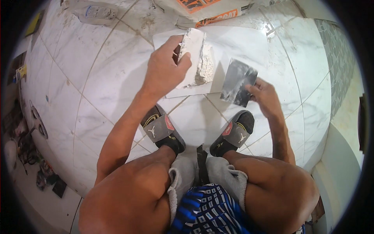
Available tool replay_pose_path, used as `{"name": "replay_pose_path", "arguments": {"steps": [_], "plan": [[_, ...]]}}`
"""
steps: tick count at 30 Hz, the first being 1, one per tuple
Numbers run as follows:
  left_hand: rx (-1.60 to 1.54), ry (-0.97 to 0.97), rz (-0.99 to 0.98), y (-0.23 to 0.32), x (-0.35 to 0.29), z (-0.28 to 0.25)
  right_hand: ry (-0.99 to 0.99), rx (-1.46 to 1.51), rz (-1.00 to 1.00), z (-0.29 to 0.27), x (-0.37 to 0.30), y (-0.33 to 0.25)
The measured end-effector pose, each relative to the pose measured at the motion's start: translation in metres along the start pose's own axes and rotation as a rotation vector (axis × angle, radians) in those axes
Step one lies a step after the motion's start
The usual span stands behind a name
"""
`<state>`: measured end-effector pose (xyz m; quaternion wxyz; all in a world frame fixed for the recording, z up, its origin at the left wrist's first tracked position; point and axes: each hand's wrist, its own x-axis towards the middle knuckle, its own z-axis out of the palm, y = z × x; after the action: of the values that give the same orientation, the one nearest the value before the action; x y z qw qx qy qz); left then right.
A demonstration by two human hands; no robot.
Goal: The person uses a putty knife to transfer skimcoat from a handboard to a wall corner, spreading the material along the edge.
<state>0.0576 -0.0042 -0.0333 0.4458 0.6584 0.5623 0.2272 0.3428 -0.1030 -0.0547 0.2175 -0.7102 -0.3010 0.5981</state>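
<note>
Fingers (183, 58) of the left hand (163, 70) clamp a white tile piece (193, 54) coated with mortar, held on edge above a loose white tile (241, 46) on the marble floor (97, 85). Right hand (265, 97) fingers pinch a dark metal scraper (237, 82), blade just beside the piece.

White marble-veined tiled floor (97, 78), dusty grout lines.

Two hands show at mid-frame: the left hand (165, 66) and the right hand (266, 97). One small tile piece (191, 46) smeared with mortar, one flat trowel blade (237, 82), and one loose white tile (233, 43) at upper centre. Two slide sandals: one (161, 128) at centre left, one (233, 134) at centre right. Two printed bags (206, 9) along the top edge.
</note>
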Motion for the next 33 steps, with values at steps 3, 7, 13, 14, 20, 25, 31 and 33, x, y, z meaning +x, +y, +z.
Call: {"name": "replay_pose_path", "arguments": {"steps": [3,7,13,14,20,25,31,33], "plan": [[-0.045,-0.047,0.029,-0.005,0.005,-0.015,0.025,0.104,0.131,0.015,-0.011,0.028],[-0.053,-0.136,0.059,0.004,0.006,-0.037,0.038,0.164,0.180,0.067,-0.013,0.053],[0.054,-0.248,0.271,0.011,0.003,-0.024,0.003,0.699,0.077,0.116,-0.005,0.041],[0.102,-0.288,0.319,0.016,0.002,-0.020,0.012,0.659,0.064,0.113,-0.006,0.032],[0.151,-0.295,0.329,0.018,-0.013,0.012,-0.017,0.474,0.003,0.104,-0.005,-0.015],[0.150,-0.162,0.318,0.028,-0.003,0.028,0.038,0.271,-0.048,0.075,-0.014,-0.039],[0.227,-0.064,0.274,0.009,0.000,0.022,-0.045,0.144,-0.041,0.054,-0.033,-0.051],[0.227,-0.059,0.222,0.006,0.000,0.012,0.001,0.200,-0.021,0.050,-0.028,-0.047]]}}
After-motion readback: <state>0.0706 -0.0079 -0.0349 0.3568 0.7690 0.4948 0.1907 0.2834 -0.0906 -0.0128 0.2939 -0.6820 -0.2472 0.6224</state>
